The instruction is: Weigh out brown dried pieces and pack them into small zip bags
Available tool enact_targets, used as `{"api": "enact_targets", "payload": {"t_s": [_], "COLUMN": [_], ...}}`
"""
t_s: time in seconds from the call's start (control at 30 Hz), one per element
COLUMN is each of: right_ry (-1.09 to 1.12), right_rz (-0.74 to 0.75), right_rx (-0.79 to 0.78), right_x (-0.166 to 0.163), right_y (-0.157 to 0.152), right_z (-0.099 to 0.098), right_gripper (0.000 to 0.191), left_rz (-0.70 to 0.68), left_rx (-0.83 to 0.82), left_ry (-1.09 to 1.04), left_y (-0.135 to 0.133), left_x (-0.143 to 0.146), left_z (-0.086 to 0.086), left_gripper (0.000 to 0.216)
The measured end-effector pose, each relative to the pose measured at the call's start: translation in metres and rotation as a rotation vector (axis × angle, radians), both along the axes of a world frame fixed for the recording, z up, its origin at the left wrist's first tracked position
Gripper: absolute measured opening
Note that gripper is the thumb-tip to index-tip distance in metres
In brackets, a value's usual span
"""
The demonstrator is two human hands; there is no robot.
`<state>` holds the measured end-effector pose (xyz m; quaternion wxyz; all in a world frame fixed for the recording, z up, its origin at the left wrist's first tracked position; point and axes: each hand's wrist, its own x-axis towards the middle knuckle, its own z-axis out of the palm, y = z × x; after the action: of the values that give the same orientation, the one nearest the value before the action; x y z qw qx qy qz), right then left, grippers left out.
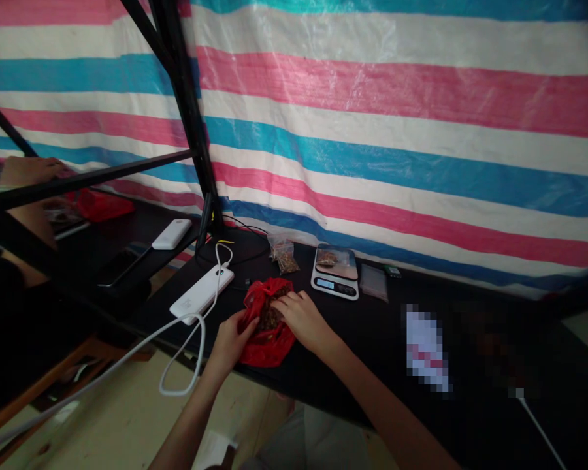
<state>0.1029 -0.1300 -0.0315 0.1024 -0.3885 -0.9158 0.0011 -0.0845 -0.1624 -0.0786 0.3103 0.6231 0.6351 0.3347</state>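
A red plastic bag (267,349) lies open on the black table (372,352), with brown dried bits showing inside it. My left hand (232,339) grips the bag's left edge and holds it open. My right hand (301,316) reaches into the bag's mouth with its fingers curled down among the brown bits; what they pinch is hidden. Behind the bag stands a small digital scale (334,271) with a little brown material on its pan. A small clear bag of brown bits (284,256) lies left of the scale.
A white power bank (202,294) with a white cable lies left of the red bag. Empty clear bags (374,282) sit right of the scale. Another person's hand (27,171) works at a neighbouring table with a red bag (102,205). A striped tarp hangs behind.
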Motion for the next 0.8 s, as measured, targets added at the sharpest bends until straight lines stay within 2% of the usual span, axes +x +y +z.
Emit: {"api": "enact_targets", "payload": {"t_s": [0.1,0.27,0.47,0.63,0.73,0.8], "right_ry": [0.067,0.219,0.508,0.799,0.941,0.985], "right_rz": [0.005,-0.021,-0.120,-0.094,-0.103,-0.130], "right_rx": [-0.081,-0.195,-0.375,-0.561,-0.591,-0.576], "right_x": [0.001,0.006,0.009,0.013,0.019,0.027], "right_y": [-0.001,-0.002,0.001,0.004,0.006,0.008], "right_z": [-0.001,-0.004,-0.015,-0.026,-0.028,-0.025], "right_gripper": [0.025,0.034,0.035,0.038,0.042,0.038], "left_rz": [0.000,0.106,0.194,0.195,0.156,0.174], "left_rx": [-0.007,0.037,0.042,0.067,0.146,0.244], "left_ry": [-0.211,-0.492,-0.613,-0.547,-0.339,-0.137], "left_y": [0.001,0.003,0.006,0.011,0.017,0.021], "left_x": [0.006,0.017,0.022,0.012,-0.002,-0.009], "left_z": [-0.004,-0.010,-0.011,-0.016,-0.009,0.004], "left_gripper": [0.037,0.036,0.038,0.036,0.037,0.042]}}
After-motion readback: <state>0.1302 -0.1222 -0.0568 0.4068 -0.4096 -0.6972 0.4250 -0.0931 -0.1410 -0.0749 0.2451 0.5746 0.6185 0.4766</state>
